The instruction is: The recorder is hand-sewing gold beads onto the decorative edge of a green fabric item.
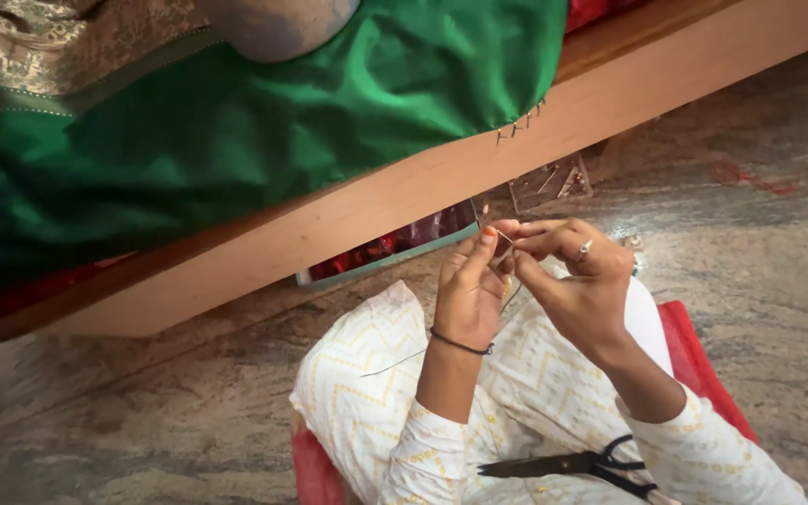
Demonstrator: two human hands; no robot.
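My left hand point(469, 290) and my right hand point(577, 276) meet at the fingertips in front of me, pinching a thin needle point(503, 237) between them. A fine thread point(395, 363) trails down from the hands across my lap. My right hand wears a ring and my left wrist a dark band. Above the hands a green cloth point(264, 122) with a gold border lies stretched over a wooden frame point(404, 187), with a row of small stitches at its edge.
Black scissors point(572, 463) lie on my lap on the white patterned garment. A red cushion point(703, 365) is under me on the stone floor. A tray of red pieces point(395, 248) sits under the frame, with a red thread point(759, 180) at far right.
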